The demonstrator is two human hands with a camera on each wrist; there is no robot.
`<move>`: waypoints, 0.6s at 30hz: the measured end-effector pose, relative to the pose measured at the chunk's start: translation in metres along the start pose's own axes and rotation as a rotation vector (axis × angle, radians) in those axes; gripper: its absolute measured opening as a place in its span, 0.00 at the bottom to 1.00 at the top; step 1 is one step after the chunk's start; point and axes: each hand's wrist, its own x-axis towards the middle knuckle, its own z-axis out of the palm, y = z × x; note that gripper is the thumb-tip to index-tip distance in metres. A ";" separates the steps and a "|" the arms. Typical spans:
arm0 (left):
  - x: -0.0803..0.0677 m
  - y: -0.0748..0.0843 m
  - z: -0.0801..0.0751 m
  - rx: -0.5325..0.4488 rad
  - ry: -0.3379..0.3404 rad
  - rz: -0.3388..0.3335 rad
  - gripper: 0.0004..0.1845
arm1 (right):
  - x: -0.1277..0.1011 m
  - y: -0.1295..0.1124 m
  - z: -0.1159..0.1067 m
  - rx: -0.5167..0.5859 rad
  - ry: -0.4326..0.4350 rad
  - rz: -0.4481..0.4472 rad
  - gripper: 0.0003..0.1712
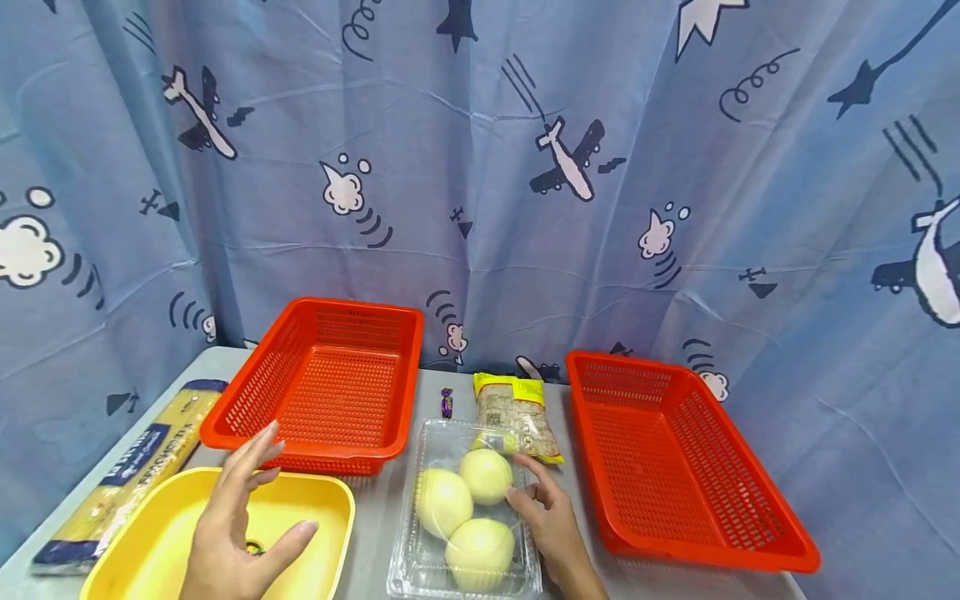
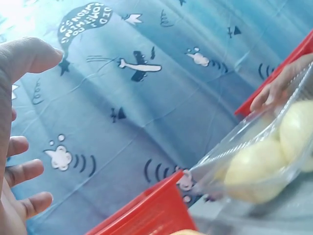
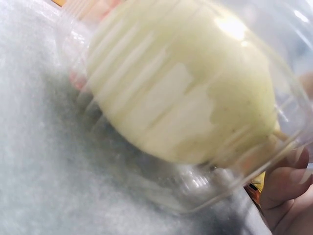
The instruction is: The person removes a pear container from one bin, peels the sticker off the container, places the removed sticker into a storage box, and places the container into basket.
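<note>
A clear plastic box (image 1: pixel 408 525) with three round, pale yellow fruits (image 1: pixel 480 554) inside stands in the middle, its lid down. My right hand (image 1: pixel 553 525) grips the box's right side, thumb and fingers at the edge. Close up in the right wrist view, one fruit (image 3: pixel 181 93) shows small specks behind the ribbed plastic, with curled fingers (image 3: pixel 288 183) at the box's corner. Over the yellow basin (image 1: pixel 343 517) my left hand (image 1: pixel 236 525) hovers with thumb and fingers spread, holding nothing. A small dark item (image 1: pixel 255 547) in the basin is partly hidden by that hand.
Red plastic baskets stand at the back left (image 1: pixel 337 392) and on the right (image 1: pixel 645 475). Behind the box lie a yellow-topped food packet (image 1: pixel 517 412) and a purple-wrapped candy (image 1: pixel 447 403). A long noodle packet (image 1: pixel 142 467) lies along the left edge. A blue curtain (image 1: pixel 480 208) hangs behind.
</note>
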 end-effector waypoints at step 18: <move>-0.001 -0.026 0.073 -0.185 -0.103 -0.021 0.45 | -0.002 -0.001 -0.001 0.017 -0.002 -0.011 0.32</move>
